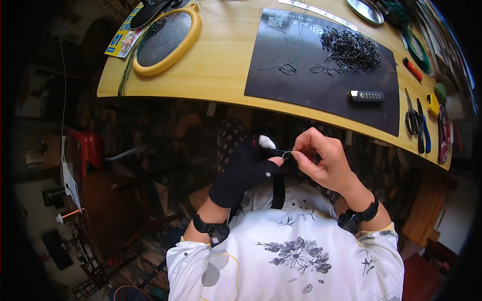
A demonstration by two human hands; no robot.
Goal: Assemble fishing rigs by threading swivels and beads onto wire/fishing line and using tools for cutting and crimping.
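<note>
Thin wire loop: small, dark green, held in the air below the table's near edge, above the person's lap, between both hands.

Left hand: in a black fingerless glove, fingers curled; bare thumb tip pressed to the loop's left side.

Right hand: bare, closed in a pinch on the loop's right end, other fingers folded in.

Both wrists: black bands.

Wooden table: curved near edge, pale yellow top.

Black mat: lies on the table's right half. On it: a heap of dark wire pieces at the far side; a few bent loops apart from the heap; a small black oblong device near the mat's front edge.

Oval yellow-rimmed hoop: far left of the table, dark cloth inside.

Scissors and blue-handled pliers: side by side, right of the mat.

Red chair: on the floor to the left.
</note>
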